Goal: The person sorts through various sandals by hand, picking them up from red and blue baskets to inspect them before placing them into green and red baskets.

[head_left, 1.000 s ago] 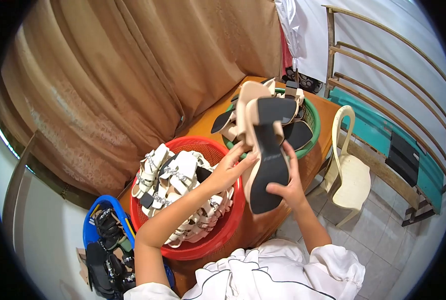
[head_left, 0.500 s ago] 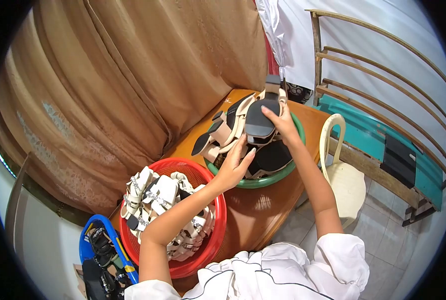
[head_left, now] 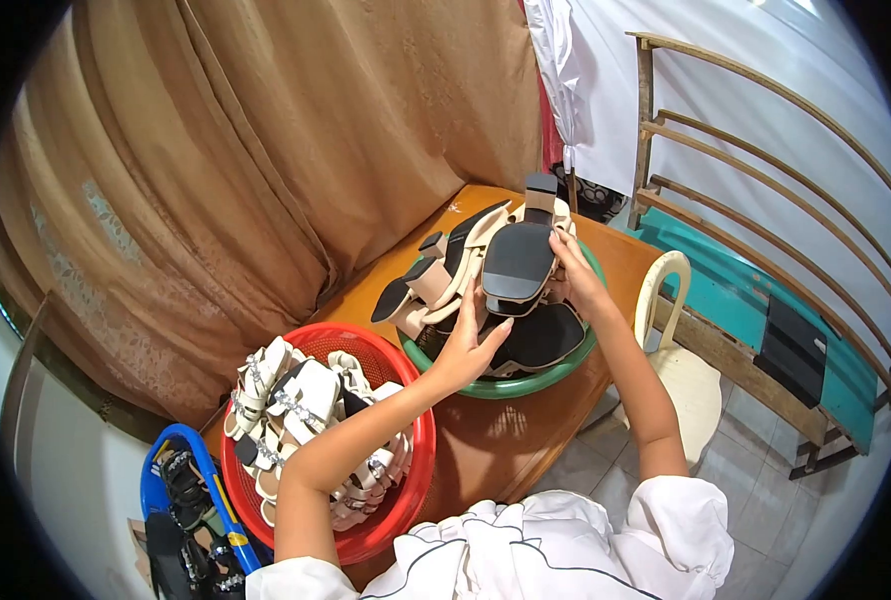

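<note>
A beige heeled sandal [head_left: 521,260], its black sole turned up, lies over the green basin [head_left: 526,385] between my hands. My right hand [head_left: 574,275] grips its right edge near the heel, fingers bent round it. At the toe end is my left hand [head_left: 474,345], thumb and fingers apart, with its fingertips against the sandal's lower left side. Whether it bears any weight is hidden. More beige sandals with block heels [head_left: 429,280] stick out of the basin to the left, and black soles [head_left: 546,335] show below.
A red basket [head_left: 428,440] heaped with white jewelled sandals [head_left: 306,400] is at the lower left. Beside it stands a blue basket [head_left: 228,500] with dark sandals. The wooden table [head_left: 486,440] carries the basin. A cream chair [head_left: 686,390] and teal bench [head_left: 706,275] are at the right.
The view has shifted slightly. My right thumb has moved off the middle of the sole to the sandal's right edge. The sandal remains sole up between my hands.
</note>
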Demonstrator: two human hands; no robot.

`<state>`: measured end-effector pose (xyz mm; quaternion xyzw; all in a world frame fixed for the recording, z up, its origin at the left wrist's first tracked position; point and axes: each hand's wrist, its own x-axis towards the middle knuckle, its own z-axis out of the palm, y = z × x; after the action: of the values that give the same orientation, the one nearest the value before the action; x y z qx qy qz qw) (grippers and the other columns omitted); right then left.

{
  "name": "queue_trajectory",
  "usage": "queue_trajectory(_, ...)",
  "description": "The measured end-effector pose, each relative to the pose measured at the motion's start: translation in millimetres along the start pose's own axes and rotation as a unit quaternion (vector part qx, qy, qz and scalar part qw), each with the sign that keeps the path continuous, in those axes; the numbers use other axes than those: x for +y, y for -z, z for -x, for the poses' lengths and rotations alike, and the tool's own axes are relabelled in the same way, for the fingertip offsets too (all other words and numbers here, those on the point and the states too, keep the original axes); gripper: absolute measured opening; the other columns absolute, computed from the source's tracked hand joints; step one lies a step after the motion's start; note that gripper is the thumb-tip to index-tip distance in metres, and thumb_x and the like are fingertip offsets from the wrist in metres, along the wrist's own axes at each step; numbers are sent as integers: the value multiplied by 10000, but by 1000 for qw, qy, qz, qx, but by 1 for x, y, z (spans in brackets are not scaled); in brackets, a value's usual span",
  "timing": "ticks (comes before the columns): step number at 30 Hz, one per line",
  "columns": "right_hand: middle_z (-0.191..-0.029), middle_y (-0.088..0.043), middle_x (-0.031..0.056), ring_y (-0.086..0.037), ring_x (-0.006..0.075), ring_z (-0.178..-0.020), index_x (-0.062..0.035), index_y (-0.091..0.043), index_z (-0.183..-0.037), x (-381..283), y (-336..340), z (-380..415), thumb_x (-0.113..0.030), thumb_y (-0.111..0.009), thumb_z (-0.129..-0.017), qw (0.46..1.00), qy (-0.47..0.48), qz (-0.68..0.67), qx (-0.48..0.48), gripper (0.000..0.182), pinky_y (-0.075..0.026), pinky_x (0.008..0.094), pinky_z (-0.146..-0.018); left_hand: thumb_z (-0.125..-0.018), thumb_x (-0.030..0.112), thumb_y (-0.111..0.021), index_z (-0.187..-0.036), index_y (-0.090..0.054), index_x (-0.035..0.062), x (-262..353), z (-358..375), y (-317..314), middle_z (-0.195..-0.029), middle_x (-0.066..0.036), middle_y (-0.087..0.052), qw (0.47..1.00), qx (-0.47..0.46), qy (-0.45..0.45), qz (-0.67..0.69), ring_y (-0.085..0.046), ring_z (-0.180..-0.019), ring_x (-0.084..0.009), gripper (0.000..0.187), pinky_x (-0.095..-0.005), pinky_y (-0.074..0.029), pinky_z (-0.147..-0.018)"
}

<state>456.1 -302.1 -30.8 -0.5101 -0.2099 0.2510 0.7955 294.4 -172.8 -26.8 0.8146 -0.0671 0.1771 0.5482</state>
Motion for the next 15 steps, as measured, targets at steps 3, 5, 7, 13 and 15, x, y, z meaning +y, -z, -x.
queue_trajectory(3,-1190,-401,72,-452,195,-1021,-156,-199,-1313,1,8,1,-448,-455,-837,1000,-7,-9,-23,614,-392,334,-817,-846,183,-503,-1332,83,37,-4,0,-1,-1353,-225,-125,1000,-11,12,-7,-194,-1251,-319,774,-376,-201,-1000)
queue_trajectory(5,-1163,-424,66,-475,182,-987,-156,-206,-1311,1,12,0,-437,-459,-838,1000,-10,-16,-25,605,-404,325,-798,-841,159,-508,-1331,84,38,-11,-2,-3,-1354,-214,-132,1000,-9,3,11,-198,-1253,-304,778,-371,-200,-1000)
queue_trajectory(7,-1139,-442,61,-496,170,-957,-153,-217,-1307,0,13,1,-415,-474,-838,999,-12,-23,-30,596,-415,323,-782,-836,135,-512,-1330,85,39,-18,-4,-4,-1356,-203,-136,1000,-8,-2,23,-199,-1254,-288,782,-362,-194,-1003)
queue_trajectory(13,-1027,-521,57,-553,151,-849,-101,-256,-1281,1,7,-3,-245,-572,-794,995,22,-94,-7,598,-447,306,-738,-812,115,-533,-1310,58,-31,-32,-12,-12,-1360,-225,-96,998,-14,8,56,-125,-1277,-263,786,-322,-125,-1028)
queue_trajectory(15,-988,-532,46,-557,132,-809,-84,-289,-1261,2,4,-3,-217,-563,-792,995,26,-96,5,560,-457,281,-713,-804,112,-541,-1310,31,-30,-31,-13,-16,-1356,-214,-116,999,-10,-17,35,-136,-1273,-256,778,-320,-132,-1027)
